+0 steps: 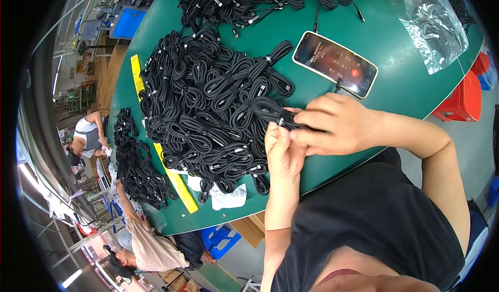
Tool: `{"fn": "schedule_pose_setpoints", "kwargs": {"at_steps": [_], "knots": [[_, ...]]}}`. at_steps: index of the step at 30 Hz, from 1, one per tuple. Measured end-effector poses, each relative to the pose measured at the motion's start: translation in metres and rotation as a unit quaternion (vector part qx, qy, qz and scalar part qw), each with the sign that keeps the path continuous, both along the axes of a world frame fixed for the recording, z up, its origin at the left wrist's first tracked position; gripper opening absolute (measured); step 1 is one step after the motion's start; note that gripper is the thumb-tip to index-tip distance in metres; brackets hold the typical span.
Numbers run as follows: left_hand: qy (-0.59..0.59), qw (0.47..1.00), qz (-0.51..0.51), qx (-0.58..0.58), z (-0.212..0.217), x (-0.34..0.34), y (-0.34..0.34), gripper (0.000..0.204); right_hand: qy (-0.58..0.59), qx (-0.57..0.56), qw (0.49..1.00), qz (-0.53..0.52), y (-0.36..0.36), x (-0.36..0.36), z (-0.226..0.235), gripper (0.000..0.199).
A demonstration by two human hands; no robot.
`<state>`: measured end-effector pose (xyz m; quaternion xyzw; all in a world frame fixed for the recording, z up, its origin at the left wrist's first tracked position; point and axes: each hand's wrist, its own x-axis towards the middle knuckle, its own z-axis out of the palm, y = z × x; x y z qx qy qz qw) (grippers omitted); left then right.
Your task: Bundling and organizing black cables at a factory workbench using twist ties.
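Between my two hands is a coiled black cable (266, 107) with a dark strap around its middle. My left hand (283, 149) pinches it from below, thumb up against the strap. From the right, my right hand (338, 123) closes over the same bundle with bent fingers; part of the cable is hidden under them. Just left of my hands lies a large heap of coiled black cables (197, 105), many with bands and metal plug ends. Above my right hand a phone (335, 63) with a lit screen rests on the green table (384, 37).
More black cables (234, 1) lie at the far edge, and another pile (138, 162) at the left beyond a yellow strip (179, 188). White paper (228, 197) sits near the front edge. Clear plastic bags (431, 27) and a red stool (460, 100) are at right. Two people work at left.
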<state>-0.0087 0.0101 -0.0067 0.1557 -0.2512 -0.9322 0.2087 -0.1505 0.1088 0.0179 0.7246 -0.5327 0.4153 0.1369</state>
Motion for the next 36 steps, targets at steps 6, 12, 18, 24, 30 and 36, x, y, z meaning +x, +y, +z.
{"fn": "schedule_pose_setpoints", "kwargs": {"at_steps": [6, 12, 18, 24, 30, 36], "knots": [[0.018, 0.992, 0.039, -0.118, 0.002, -0.003, -0.005, 0.032, -0.175, 0.135, 0.975, -0.026, 0.017, -0.001, 0.008, 0.019], [-0.03, 0.977, -0.001, -0.209, -0.008, -0.006, 0.014, 0.033, -0.108, 0.09, 0.988, -0.063, 0.015, 0.021, 0.001, 0.018], [-0.004, 0.988, 0.038, -0.153, 0.0, -0.006, 0.001, 0.031, -0.125, 0.149, 0.979, -0.06, 0.021, 0.007, 0.012, 0.019], [0.004, 0.989, 0.021, -0.146, -0.002, -0.006, 0.002, 0.037, -0.121, 0.129, 0.982, -0.068, 0.025, 0.006, 0.011, 0.016], [-0.002, 0.988, -0.015, -0.152, -0.012, -0.003, 0.012, 0.033, -0.137, 0.127, 0.981, -0.049, 0.022, 0.01, 0.006, 0.022], [-0.002, 0.99, 0.049, -0.129, -0.005, -0.004, 0.004, 0.03, -0.149, 0.169, 0.969, -0.097, 0.021, 0.008, 0.01, 0.02]]}}
